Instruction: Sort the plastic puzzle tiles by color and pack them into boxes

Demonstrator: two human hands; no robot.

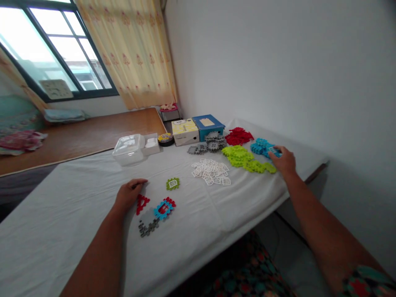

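My right hand (pixel 285 160) is at the pile of blue interlocking plastic pieces (pixel 260 145), its fingers closed on a blue piece (pixel 274 152) at the pile's near side. My left hand (pixel 128 193) rests on the white cloth, loosely bent, one finger stretched out and nothing visible in it. Just beside it lies a red triangular piece (pixel 142 203). To its right is a blue square piece (pixel 163 209) overlapping a red one. Closer to me are joined grey pieces (pixel 148 227). A green square piece (pixel 173 184) with a white window insert lies apart.
White window pieces (pixel 210 170) are heaped mid-table. Beyond them lie grey pieces (pixel 215 142), red pieces (pixel 239 136) and green pieces (pixel 239 156). A clear plastic box (pixel 128 149), a black round tin (pixel 166 140), a yellow-white box (pixel 185 132) and a blue box (pixel 208 127) stand behind.
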